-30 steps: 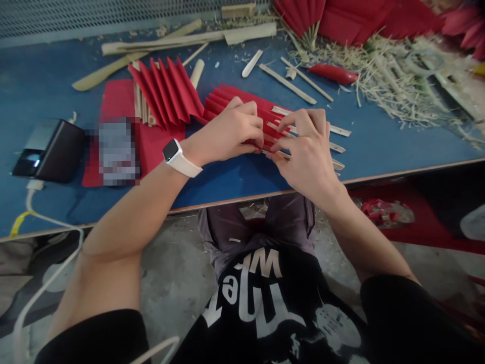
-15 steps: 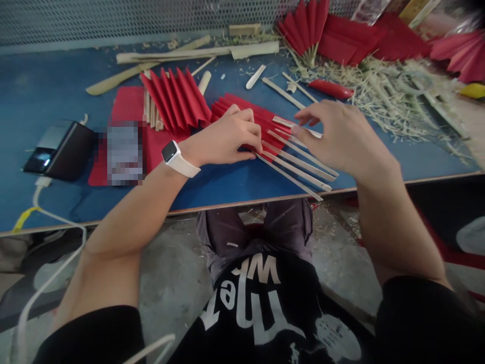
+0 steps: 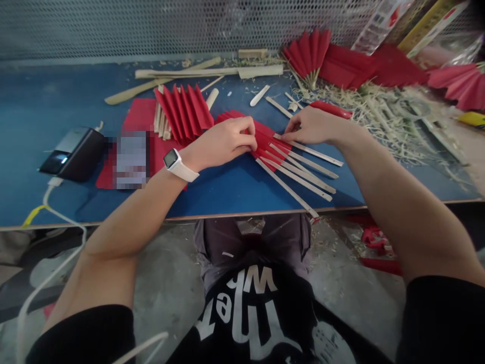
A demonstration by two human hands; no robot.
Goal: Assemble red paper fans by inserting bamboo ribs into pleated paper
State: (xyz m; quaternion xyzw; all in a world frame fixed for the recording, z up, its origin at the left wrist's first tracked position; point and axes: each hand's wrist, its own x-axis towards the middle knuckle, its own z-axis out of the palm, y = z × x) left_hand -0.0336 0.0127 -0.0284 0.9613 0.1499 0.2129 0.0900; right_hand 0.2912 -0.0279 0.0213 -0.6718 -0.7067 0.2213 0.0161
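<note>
A red pleated paper fan (image 3: 267, 132) lies near the table's front edge, with several flat bamboo strips (image 3: 303, 178) spreading from its folds toward me. My left hand (image 3: 232, 140), wearing a watch on the wrist, has its fingers curled and closed on the fan's paper at the left. At the fan's far right side, my right hand (image 3: 311, 126) pinches near the inner end of the uppermost strip. Some of the fan is hidden under my left hand. Beside it stands another pleated red paper (image 3: 185, 114), next to a bundle of short bamboo sticks (image 3: 162, 121).
A dark device (image 3: 74, 154) with a white cable and a blurred-out phone (image 3: 131, 159) are at the left. Long bamboo pieces (image 3: 212, 72) lie at the back. A red-handled tool (image 3: 329, 108), bamboo shavings (image 3: 373, 108) and a finished-looking red fan (image 3: 308, 55) occupy the right.
My right hand has come down and closed its fingers at the uppermost strip. My left hand stays on the fan. The camera view has tilted up slightly.
</note>
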